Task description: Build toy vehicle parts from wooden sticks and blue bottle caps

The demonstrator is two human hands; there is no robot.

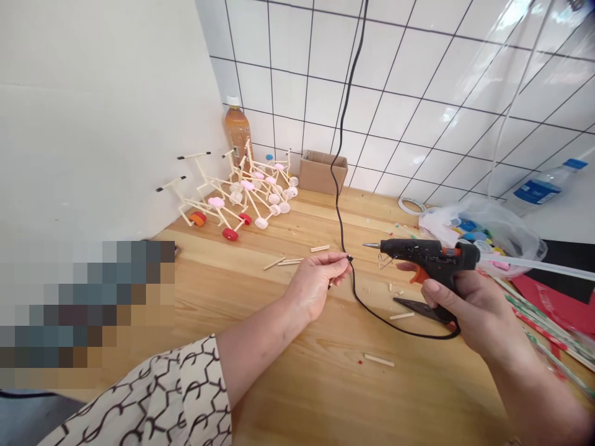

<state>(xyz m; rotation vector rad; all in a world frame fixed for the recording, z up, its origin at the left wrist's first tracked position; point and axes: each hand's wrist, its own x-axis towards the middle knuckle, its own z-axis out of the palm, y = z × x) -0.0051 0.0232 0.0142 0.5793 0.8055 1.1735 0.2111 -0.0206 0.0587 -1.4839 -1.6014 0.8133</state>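
My right hand (469, 303) grips a black hot glue gun (411, 249), with fingers at its orange trigger. A long translucent glue stick (534, 263) sticks out of its back. The metal nozzle points left, a short gap away from my left hand (320, 275). That hand is closed in a pinch on a small piece with black ends (349, 257); the fingers hide most of it. The gun's black cord (357, 300) loops over the table and runs up the wall behind my left fingertips. Several short wooden sticks (290, 261) lie close to both hands.
Small stick-built models with coloured wheels (230, 234) stand at the back left, by a bottle of brown drink (238, 130). A cardboard box (322, 172) is at the wall. Right are a tape roll (411, 206), a plastic bag of caps (474, 229) and a dark pointed tool (418, 308).
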